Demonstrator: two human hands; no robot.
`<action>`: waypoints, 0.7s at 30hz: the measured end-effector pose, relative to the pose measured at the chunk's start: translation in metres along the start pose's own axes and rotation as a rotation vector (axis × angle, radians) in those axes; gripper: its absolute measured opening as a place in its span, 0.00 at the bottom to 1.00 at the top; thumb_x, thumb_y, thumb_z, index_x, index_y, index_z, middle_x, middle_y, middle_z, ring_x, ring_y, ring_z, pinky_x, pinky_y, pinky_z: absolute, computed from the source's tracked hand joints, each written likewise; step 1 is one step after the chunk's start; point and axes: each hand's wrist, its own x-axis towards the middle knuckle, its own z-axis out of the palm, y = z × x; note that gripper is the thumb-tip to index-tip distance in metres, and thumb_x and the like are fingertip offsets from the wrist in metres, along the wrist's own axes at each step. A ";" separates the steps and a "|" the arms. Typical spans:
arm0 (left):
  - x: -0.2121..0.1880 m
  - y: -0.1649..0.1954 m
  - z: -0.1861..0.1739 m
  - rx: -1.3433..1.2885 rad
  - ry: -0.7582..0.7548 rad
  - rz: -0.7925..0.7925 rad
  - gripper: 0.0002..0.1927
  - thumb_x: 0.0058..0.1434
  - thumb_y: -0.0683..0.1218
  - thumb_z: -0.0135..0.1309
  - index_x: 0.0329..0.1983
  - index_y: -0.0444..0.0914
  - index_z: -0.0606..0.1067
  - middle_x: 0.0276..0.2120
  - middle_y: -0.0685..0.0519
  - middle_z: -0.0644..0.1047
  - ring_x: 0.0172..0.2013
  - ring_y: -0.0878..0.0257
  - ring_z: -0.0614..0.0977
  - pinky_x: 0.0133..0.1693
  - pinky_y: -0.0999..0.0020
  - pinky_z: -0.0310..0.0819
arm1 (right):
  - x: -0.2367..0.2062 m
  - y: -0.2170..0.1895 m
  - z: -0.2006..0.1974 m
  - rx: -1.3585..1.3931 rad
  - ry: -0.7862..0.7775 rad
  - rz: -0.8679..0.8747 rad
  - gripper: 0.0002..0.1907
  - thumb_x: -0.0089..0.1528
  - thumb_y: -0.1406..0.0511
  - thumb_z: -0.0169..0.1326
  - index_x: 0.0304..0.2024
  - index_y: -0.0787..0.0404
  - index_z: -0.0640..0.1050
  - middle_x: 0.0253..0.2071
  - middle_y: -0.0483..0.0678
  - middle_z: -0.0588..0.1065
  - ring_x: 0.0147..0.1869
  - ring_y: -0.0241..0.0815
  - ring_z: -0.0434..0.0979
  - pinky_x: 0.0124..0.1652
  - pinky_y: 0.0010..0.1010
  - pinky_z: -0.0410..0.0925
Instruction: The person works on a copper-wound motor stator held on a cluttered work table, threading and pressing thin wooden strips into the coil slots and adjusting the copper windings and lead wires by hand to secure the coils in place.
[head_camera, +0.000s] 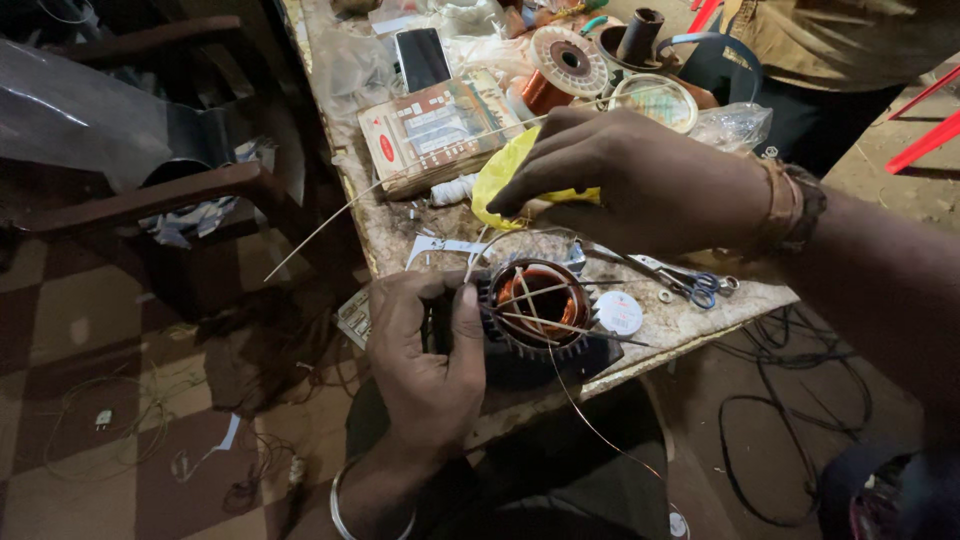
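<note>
A person's left hand (425, 350) holds a dark finned motor stator (535, 310) with copper windings at the near edge of a cluttered surface (700, 320), thumb and fingers pinching its side. The right hand (630, 175) reaches over it onto a yellow bag (500, 175); its fingertips are hidden, so its grip cannot be told. Thin wires cross the stator.

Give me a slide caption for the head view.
Left hand grips a copper-wound stator at the bench edge; right hand reaches over it.
</note>
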 end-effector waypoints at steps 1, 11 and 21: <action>0.000 0.000 0.001 -0.026 -0.001 -0.010 0.04 0.67 0.39 0.56 0.43 0.33 0.76 0.40 0.48 0.76 0.46 0.58 0.76 0.48 0.64 0.73 | -0.002 0.000 0.001 -0.002 0.008 -0.011 0.13 0.61 0.67 0.64 0.49 0.59 0.83 0.42 0.45 0.82 0.53 0.45 0.78 0.53 0.39 0.72; -0.005 -0.003 0.001 -0.048 -0.001 -0.051 0.05 0.68 0.41 0.56 0.41 0.33 0.74 0.40 0.49 0.74 0.45 0.60 0.74 0.47 0.65 0.73 | -0.024 0.002 0.025 0.078 0.155 0.119 0.10 0.59 0.65 0.66 0.43 0.57 0.83 0.44 0.46 0.80 0.46 0.37 0.82 0.43 0.28 0.77; 0.018 0.013 0.001 0.303 -0.056 0.221 0.19 0.63 0.40 0.61 0.56 0.29 0.76 0.46 0.44 0.78 0.49 0.52 0.76 0.53 0.55 0.69 | -0.050 0.003 0.042 -0.221 0.347 -0.027 0.09 0.58 0.63 0.71 0.41 0.55 0.86 0.37 0.44 0.82 0.41 0.38 0.77 0.37 0.30 0.71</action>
